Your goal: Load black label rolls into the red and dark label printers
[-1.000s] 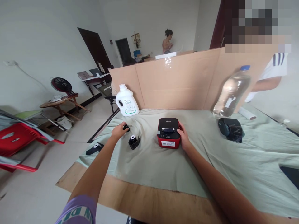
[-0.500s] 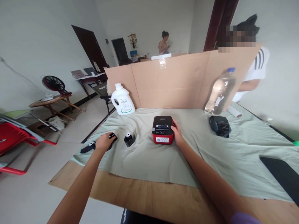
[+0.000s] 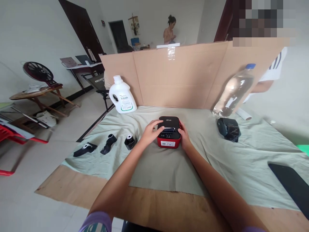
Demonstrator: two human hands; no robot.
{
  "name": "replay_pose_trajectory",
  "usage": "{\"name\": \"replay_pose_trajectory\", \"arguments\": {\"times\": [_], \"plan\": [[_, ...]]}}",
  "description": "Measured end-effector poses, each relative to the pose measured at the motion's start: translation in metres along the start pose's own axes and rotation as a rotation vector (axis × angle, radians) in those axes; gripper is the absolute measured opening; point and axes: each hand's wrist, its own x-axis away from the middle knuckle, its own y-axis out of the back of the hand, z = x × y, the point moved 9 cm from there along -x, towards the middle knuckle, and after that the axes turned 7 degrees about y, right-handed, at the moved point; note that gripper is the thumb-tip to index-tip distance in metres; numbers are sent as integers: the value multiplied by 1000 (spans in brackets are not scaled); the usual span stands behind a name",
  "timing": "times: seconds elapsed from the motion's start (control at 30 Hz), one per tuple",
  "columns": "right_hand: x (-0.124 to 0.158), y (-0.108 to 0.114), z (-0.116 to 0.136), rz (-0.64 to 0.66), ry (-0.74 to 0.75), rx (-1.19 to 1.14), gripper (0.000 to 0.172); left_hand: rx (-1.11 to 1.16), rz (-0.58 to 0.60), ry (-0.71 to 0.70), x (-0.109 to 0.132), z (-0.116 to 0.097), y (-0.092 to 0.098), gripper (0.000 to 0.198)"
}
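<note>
**Bracing a label printer from both sides**

Head view: the small red-and-black plastic label printer [image 3: 169,135] sits on the pale green cloth [image 3: 154,167], about mid-table and square to the person. The left hand [image 3: 151,129] lies on the black lid with its fingers apart and flat, pressing rather than gripping. The right hand [image 3: 185,137] is cupped against the right wall, fingers curled round the back corner and closed on the casing. Judging by this, one hand holds the box down and the other keeps it from sliding on the loose cloth.

Three small black plastic parts [image 3: 109,143] lie in a row to the left of the label printer, well apart from it and near the cloth's left edge, so that edge leaves little slack. A white plastic detergent jug [image 3: 122,96] and a clear plastic water bottle [image 3: 233,91] stand at the back against the brown cardboard screen [image 3: 188,77], which closes off the far side. A black blocky device [image 3: 229,129] rests near the bottle, clear of the right hand.

Open cloth lies in front of the printer, down to the bare plywood board [image 3: 156,206] at the near edge. A flat black slab [image 3: 289,183] occupies the near right corner. Another person's white striped sleeve [image 3: 275,69] shows beyond the screen.
</note>
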Motion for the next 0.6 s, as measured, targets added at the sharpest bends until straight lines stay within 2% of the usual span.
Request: {"name": "replay_pose_trajectory", "arguments": {"times": [0.07,0.13,0.2,0.33,0.4,0.47,0.5,0.53,0.6], "plan": [[0,-1,-1,9,3,3,58,101,10,74,-2,12,-7,52],[0,-2,-1,14,11,7,57,233,35,232,0,30,-13,68],[1,-2,3,5,19,39,56,342,107,326,4,38,-22,72],[6,11,23,-56,-27,333,46,449,242,311,8,26,-32,68],[16,16,32,7,-88,449,47,436,246,314,9,22,-32,73],[30,14,37,146,-115,451,56,432,264,314,11,21,-34,81],[39,12,38,203,-111,448,67,444,280,311,12,22,-36,84],[46,12,39,232,-95,470,82,464,302,308,13,22,-38,86],[56,12,42,202,-31,556,104,510,333,305,15,24,-41,89]]}}
